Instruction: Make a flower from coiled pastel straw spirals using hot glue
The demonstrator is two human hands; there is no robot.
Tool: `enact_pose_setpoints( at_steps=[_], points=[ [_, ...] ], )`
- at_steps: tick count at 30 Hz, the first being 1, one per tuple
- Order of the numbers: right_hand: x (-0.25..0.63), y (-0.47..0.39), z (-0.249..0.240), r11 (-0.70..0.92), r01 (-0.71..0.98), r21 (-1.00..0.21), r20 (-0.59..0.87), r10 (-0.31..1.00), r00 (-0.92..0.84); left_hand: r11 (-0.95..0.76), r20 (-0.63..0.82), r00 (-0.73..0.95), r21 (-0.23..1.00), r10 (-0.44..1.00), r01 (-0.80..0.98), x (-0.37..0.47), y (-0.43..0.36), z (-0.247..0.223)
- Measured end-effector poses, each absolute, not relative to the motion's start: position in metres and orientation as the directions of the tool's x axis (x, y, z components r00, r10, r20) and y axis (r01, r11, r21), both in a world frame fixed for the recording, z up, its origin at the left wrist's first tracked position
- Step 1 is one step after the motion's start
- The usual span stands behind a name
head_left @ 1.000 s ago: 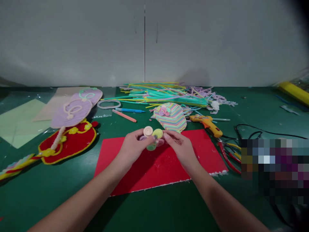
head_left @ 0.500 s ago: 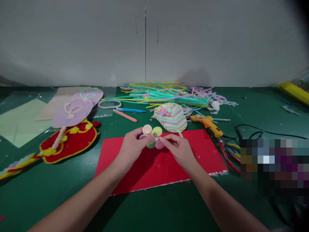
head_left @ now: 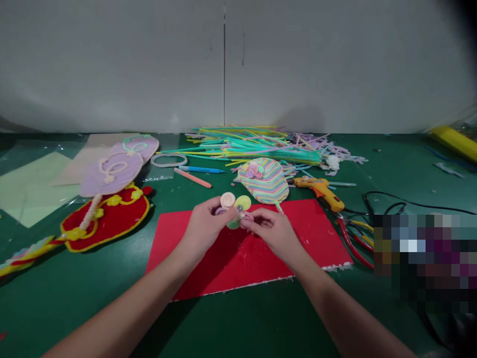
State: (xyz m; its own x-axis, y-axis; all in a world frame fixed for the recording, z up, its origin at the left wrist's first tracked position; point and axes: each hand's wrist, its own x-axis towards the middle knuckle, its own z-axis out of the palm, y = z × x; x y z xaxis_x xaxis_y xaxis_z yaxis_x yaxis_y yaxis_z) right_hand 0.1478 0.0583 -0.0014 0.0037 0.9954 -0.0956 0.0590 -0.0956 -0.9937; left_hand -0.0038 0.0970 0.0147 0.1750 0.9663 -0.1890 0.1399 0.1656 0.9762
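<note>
Both hands hold a flower of coiled pastel pipe cleaners (head_left: 243, 201) above a red board (head_left: 238, 263). Its petals are cream, yellow, green, pink and purple coils, with a small shiny bead-like piece at the centre. My left hand (head_left: 206, 223) is closed on the flower's left side, thumb near the centre. My right hand (head_left: 276, 231) pinches the pink petal on the right between thumb and fingers. Just behind lies a striped pastel fan (head_left: 264, 184) with a small flower on it.
A pile of pipe cleaners (head_left: 257, 146) runs along the wall. On the right are an orange glue gun (head_left: 322, 191), red-handled pliers (head_left: 350, 243) and a black cord (head_left: 391, 195). Leftward lie a red fan (head_left: 112, 223), purple fans (head_left: 108, 174) and two pens, one an orange pen (head_left: 193, 177).
My right thumb and fingers have shifted slightly and now cover more of the pink petal. The flower has moved barely to the right; my left hand keeps its grip.
</note>
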Motion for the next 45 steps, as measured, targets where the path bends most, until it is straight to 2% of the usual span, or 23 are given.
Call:
enact_pose_setpoints(
  at_steps=[9,21,38,45],
  points=[
    [0.15,0.059,-0.001,-0.127,0.007,-0.992,-0.127,0.991,0.031,0.148,-0.154,0.153,0.988,0.976,0.045,0.0,0.09,0.008],
    [0.151,0.059,0.0,-0.089,0.014,-0.996,-0.087,0.99,0.108,0.217,-0.215,0.101,0.976,0.971,-0.012,0.007,0.084,0.009],
    [0.154,0.061,-0.005,-0.054,0.029,-0.998,-0.052,0.996,0.074,0.146,-0.157,0.103,0.984,0.982,0.099,0.008,0.079,-0.002],
    [0.153,0.06,-0.007,-0.02,0.113,-0.993,-0.011,0.997,0.077,0.14,-0.146,0.068,0.987,0.987,0.085,0.008,0.081,-0.002]
  ],
)
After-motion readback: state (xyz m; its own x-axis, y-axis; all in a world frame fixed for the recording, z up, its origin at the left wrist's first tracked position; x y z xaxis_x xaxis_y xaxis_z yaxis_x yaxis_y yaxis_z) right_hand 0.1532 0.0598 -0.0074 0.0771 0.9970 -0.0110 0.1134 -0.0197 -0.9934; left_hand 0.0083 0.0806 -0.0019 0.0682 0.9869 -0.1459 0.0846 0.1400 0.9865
